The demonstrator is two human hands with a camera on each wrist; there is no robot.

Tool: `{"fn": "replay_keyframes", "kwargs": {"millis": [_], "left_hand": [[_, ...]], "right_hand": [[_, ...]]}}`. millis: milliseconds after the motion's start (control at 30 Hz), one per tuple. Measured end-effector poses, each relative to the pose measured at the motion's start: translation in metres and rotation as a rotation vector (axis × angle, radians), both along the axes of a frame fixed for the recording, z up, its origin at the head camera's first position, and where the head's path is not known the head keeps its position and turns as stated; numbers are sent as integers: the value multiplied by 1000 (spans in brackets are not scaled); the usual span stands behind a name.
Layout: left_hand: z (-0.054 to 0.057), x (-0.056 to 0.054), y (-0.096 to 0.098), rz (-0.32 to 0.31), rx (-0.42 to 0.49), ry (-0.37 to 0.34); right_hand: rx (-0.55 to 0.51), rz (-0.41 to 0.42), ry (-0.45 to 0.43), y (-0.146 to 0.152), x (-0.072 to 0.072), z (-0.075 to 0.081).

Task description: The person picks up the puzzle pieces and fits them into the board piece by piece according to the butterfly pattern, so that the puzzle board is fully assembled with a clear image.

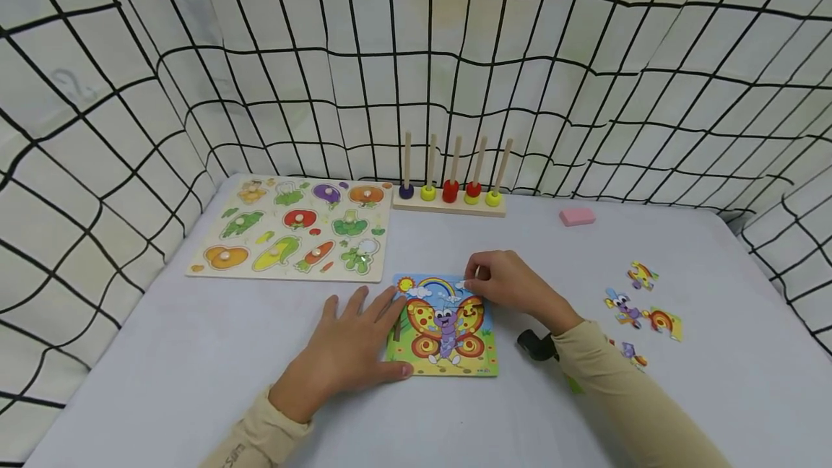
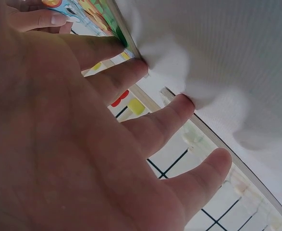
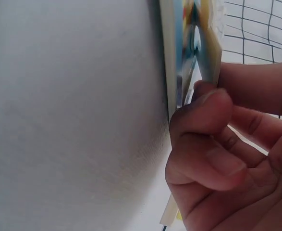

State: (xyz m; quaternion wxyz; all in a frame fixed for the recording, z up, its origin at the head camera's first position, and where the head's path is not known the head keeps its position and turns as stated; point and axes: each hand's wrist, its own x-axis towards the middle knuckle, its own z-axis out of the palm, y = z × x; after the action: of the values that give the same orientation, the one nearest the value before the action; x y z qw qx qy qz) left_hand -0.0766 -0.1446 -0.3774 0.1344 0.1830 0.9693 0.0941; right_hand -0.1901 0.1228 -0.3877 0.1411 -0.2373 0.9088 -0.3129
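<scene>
A square butterfly jigsaw puzzle point(image 1: 448, 334) lies in front of me, with a sun and rainbow along its top. My left hand point(image 1: 351, 345) has its fingers spread, the thumb at the puzzle's lower left corner and the index fingertip by its left edge. At the upper right corner, my right hand point(image 1: 510, 282) pinches a puzzle piece point(image 3: 209, 53) between thumb and fingers. In the right wrist view that piece tilts up from the board, and its picture is mostly hidden. The left wrist view shows the left palm point(image 2: 59, 130) and straight fingers.
Loose puzzle pieces point(image 1: 664, 323) lie to the right, some partly behind the right sleeve point(image 1: 624, 388). A vegetable peg board point(image 1: 260, 230) sits at back left, beside a wooden peg stand point(image 1: 448, 208) with coloured beads. A pink block point(image 1: 577, 217) lies at back right. Black netting point(image 1: 429, 56) surrounds the table.
</scene>
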Motion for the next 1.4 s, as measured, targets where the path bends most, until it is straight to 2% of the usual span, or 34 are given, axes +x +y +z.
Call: {"fn": "replay_keyframes", "kwargs": {"millis": [167,600,800,967,1233,1400], "left_hand": [[2,0,0,6,-5,-6],[1,-1,0,1,-8,-8],[2,-2,1,1,-13,-2],[2,-1,2,-2,3,1],[0,-1,1,-1,-1,10],[-2,-2,0,9,9,1]], "right_hand": [[15,1,32,-3,0,-2],[74,-21,30,-10,3,-3],[45,-17,42,-3,4,-1],[26,-38,93,21,5,0],[50,-132,156,86,7,8],[74,-186,183,123,14,11]]}}
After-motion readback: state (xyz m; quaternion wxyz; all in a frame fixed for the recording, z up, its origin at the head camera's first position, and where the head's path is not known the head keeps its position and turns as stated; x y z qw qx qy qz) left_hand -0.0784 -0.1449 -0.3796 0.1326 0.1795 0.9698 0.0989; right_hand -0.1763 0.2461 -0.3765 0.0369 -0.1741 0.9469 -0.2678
